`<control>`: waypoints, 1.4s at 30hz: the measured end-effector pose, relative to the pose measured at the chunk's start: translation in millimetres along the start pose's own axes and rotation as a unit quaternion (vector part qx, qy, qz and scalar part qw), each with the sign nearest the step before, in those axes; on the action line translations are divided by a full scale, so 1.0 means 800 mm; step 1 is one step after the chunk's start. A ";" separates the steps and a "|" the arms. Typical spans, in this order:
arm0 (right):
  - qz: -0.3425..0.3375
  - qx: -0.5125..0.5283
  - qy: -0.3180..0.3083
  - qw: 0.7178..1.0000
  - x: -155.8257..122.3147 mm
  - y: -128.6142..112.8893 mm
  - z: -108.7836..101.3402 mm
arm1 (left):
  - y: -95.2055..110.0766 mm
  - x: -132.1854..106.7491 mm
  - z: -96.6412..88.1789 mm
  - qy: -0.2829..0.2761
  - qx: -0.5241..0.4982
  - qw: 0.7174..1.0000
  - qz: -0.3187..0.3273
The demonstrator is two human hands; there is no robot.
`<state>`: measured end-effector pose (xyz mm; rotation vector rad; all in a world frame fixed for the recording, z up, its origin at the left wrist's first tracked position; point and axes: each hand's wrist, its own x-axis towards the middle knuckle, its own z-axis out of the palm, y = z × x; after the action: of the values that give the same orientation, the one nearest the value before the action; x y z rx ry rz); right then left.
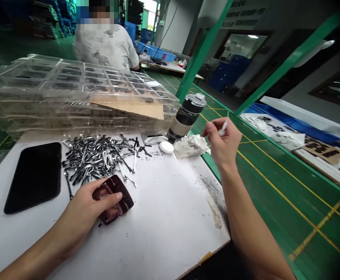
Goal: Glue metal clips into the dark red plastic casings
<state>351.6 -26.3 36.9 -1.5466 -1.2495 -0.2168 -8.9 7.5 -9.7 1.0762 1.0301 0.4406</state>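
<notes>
My left hand (90, 204) grips a dark red, glossy, curved frame (124, 196) that looks like a glasses front. The thumb lies across it, and fingers show through its opening. Raised at the right edge of the table, my right hand (224, 138) pinches a thin needle-tipped tool with a white end (223, 128). Its fine tip points left, over crumpled white tissue (184, 147) in a small clear tray. Beyond my left hand spreads a pile of thin silver metal strips (96, 159) with black ends.
A black phone (35, 177) lies at left. Stacked clear compartment trays (70, 93) with cardboard (131, 109) line the back. A dark bottle (185, 116) and a white oval case (166, 147) stand near the tissue. Green posts (203, 50) rise behind; a person (105, 44) sits beyond.
</notes>
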 end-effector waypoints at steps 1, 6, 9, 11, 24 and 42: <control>-0.003 -0.016 0.007 1.000 0.000 0.002 -0.001 | 0.000 0.000 0.000 0.002 0.003 1.000 -0.004; -0.011 -0.044 -0.001 0.999 -0.004 -0.002 0.005 | 0.003 -0.004 0.003 -0.003 0.012 1.000 -0.008; -0.018 -0.059 -0.051 0.997 -0.004 -0.001 0.004 | 0.004 -0.005 0.003 -0.010 0.015 1.000 -0.003; -0.014 -0.083 -0.091 0.992 -0.003 -0.001 0.003 | 0.004 -0.006 0.004 -0.025 0.011 1.000 0.011; -0.023 0.160 -0.483 0.861 -0.093 -0.127 0.082 | -0.001 -0.006 0.005 0.053 0.039 0.978 0.196; -0.401 0.049 -0.230 0.885 -0.104 -0.116 0.087 | 0.019 -0.010 -0.011 0.052 -0.004 0.985 0.165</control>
<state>211.9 -32.5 8.2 -0.9298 -2.2125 -0.3148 -17.9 12.5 6.6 1.2324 0.9413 0.7739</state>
